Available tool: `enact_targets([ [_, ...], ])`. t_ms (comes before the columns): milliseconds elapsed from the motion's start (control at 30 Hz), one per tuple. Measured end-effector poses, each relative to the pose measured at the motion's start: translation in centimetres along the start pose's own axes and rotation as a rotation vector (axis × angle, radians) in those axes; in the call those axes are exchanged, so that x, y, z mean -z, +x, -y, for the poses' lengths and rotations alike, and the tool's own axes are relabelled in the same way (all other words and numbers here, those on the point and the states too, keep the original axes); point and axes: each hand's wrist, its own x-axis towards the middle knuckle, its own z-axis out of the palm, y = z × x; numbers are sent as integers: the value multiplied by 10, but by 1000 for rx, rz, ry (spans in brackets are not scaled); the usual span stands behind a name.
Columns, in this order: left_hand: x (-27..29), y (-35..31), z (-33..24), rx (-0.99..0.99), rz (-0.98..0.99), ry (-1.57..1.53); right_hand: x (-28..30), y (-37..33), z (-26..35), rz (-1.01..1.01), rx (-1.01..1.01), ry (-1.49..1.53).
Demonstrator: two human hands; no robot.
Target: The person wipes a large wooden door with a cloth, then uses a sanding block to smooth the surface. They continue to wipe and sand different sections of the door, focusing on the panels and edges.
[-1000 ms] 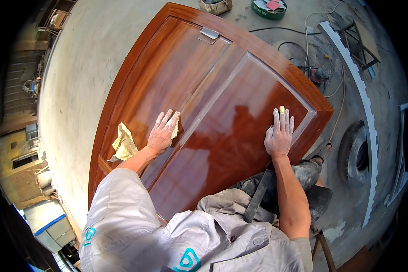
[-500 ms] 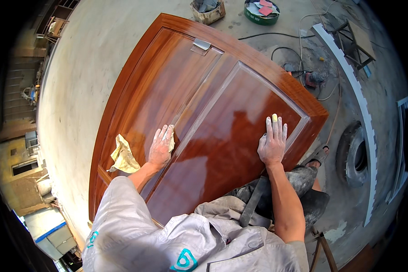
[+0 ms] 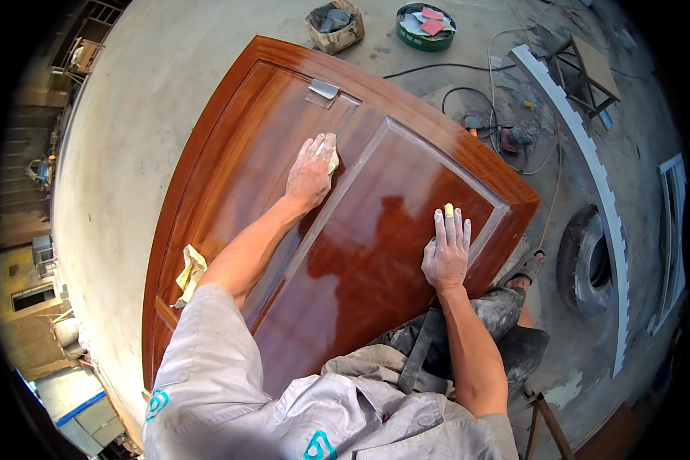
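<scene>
Where the left hand works: head view; the left hand (image 3: 310, 172) lies palm down on the upper left part of the door, fingers close together over a folded yellow sheet (image 3: 333, 162) gripped beneath them.
What has just changed: the left hand and its sheet are farther up the door than half a second ago, the arm more extended.
Meaning for the work: the sheet's contact now appears to fall on the upper stretch beside the central rail, near a silvery flap (image 3: 324, 90).
Right hand: flat and wide, the right hand (image 3: 447, 257) rests on the right-hand panel, holding nothing visible; one finger bears a yellow wrap (image 3: 448, 211).
Door: the glossy red-brown door (image 3: 376, 284) lies before the person; its support is hidden.
Second sheet: a crumpled yellow sheet (image 3: 191, 272) lies beside the left forearm.
Floor: a green tub (image 3: 425, 42) and a tyre (image 3: 573, 261) stand beyond the door.
</scene>
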Motion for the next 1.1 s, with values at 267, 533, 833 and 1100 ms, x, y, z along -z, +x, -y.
enact_targets([
  [267, -15, 23, 4, -91, -44, -53, 5, -4, -2, 28, -17, 18],
  [533, -24, 42, 2, -131, -12, -31, 6, -5, -8, 6, -26, 27],
  [833, 10, -61, 9, -165, 48, -75, 5, -9, -12, 6, -13, 19],
  [1100, 38, -271, 33, -22, 158, -16, 0, -4, -6, -12, 1, -30],
])
